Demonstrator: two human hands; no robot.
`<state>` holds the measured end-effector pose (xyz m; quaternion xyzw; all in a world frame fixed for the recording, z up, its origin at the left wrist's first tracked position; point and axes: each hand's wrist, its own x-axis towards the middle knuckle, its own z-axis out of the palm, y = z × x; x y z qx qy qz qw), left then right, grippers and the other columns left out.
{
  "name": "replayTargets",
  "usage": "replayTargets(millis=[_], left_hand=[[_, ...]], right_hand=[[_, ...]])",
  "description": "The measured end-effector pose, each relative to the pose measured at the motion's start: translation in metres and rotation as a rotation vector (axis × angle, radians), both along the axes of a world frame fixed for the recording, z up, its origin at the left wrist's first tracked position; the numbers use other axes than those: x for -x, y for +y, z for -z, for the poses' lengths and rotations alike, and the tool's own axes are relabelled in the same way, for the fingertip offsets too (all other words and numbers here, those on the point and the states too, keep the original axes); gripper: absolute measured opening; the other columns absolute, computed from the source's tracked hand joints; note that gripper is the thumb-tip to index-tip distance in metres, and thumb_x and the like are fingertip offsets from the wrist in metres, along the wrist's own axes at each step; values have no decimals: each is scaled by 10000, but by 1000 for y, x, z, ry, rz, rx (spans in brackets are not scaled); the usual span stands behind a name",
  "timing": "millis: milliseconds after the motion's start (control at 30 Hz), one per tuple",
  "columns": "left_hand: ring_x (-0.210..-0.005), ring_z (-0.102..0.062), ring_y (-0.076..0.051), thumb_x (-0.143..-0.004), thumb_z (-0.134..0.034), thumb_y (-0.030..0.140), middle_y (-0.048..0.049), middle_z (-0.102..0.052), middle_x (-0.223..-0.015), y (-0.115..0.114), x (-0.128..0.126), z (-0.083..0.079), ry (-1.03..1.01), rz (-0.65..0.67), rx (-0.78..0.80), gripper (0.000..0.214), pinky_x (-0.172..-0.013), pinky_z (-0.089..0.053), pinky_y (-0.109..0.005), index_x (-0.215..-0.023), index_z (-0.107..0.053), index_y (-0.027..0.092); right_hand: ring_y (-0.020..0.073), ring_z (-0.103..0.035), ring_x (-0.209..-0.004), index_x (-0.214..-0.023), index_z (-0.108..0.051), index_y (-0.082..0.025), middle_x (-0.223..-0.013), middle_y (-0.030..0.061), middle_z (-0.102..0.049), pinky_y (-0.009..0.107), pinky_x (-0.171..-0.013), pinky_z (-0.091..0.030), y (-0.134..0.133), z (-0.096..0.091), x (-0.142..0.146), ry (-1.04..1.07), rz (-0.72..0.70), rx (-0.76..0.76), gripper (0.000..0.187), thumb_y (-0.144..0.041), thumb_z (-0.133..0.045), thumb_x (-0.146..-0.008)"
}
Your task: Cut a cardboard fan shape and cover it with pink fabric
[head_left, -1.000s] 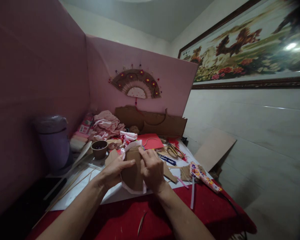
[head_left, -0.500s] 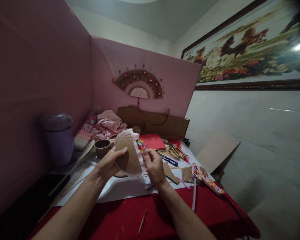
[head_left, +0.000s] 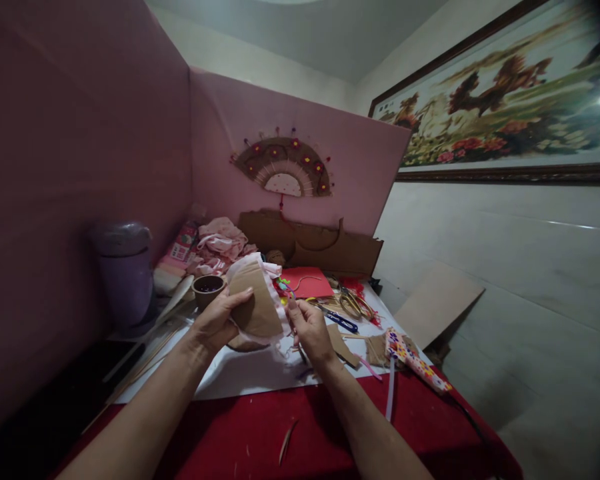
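Note:
My left hand (head_left: 217,320) grips a curved piece of brown cardboard (head_left: 256,303), its thumb flat on the bare face. Pale pink fabric (head_left: 244,261) wraps the cardboard's edge and shows as a folded border. My right hand (head_left: 311,330) is closed in a pinch beside the right border; what lies between its fingertips is hidden. Frayed white threads (head_left: 281,348) hang below the lower right corner. A brown bowl (head_left: 209,288) with dark contents stands behind my left hand. Beyond my right hand lie a blue utility knife (head_left: 342,322) and gold-handled scissors (head_left: 351,305).
A white sheet (head_left: 220,383) covers part of the red tablecloth (head_left: 240,437). Crumpled pink fabric (head_left: 223,240) and a purple cup (head_left: 127,280) stand at the back left. Red paper (head_left: 310,283), a flower-patterned glue gun (head_left: 417,363) and cardboard scraps (head_left: 344,347) lie right. A decorated fan (head_left: 283,163) hangs behind.
The whole view has shifted slightly right. The cardboard has tipped a little in my left hand, and my right hand has drawn slightly away from its fabric border.

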<state>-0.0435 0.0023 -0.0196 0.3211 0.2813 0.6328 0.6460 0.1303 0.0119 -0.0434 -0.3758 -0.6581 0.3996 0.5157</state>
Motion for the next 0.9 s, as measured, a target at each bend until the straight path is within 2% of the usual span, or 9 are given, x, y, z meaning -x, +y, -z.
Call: replayTargets(millis=[167,333,400,533,633,900], left_hand=[[-628,-659,-179,-651,-711,92,-40,-723,-749,1,4,-2,-2,-70,25,248,-654,-550,-314,-885,-642,135],[-616,-655,-180,-641,-719,102,-43,-720,-725,1,4,-2,1,-70,31,241,-640,-542,-300,-867,-640,126],[-611,-654,-172,-630,-724,93,-34,-719,-724,2,4,-2,-4,-87,17,268,-633,-540,-285,-881,-638,136],[-615,-655,-168,-647,-699,67,-35,-719,-733,2,4,-3,-15,-117,-2,273,-623,-543,-277,-903,-632,136],[-602,-654,-165,-680,-647,31,-47,-716,-724,1,4,-5,-43,-137,7,242,-614,-547,-279,-905,-631,119],[-572,-656,-185,-734,-558,11,-74,-706,-673,1,3,-10,-129,-168,101,238,-612,-554,-315,-947,-633,88]], right_hand=[[63,-369,-312,-664,-517,-178,-440,-47,-499,171,-317,-278,1,2,0,-46,-61,68,389,-544,-515,-797],[76,-388,-345,-712,-553,-174,-482,-47,-508,187,-338,-302,-1,4,2,-48,-75,37,263,-422,-548,-799],[87,-427,-407,-751,-582,-170,-539,-32,-534,198,-387,-335,-4,3,2,-70,-26,-69,211,-369,-546,-815],[130,-525,-628,-802,-641,-169,-722,29,-606,229,-554,-397,-12,-2,1,-234,89,-440,157,-250,-516,-851],[155,-542,-718,-891,-668,-172,-777,52,-604,252,-622,-403,-15,-1,0,-353,114,-666,165,-183,-509,-849],[186,-557,-764,-1132,-629,-165,-805,77,-613,279,-673,-415,-10,7,-3,-595,127,-837,320,-146,-479,-849]])
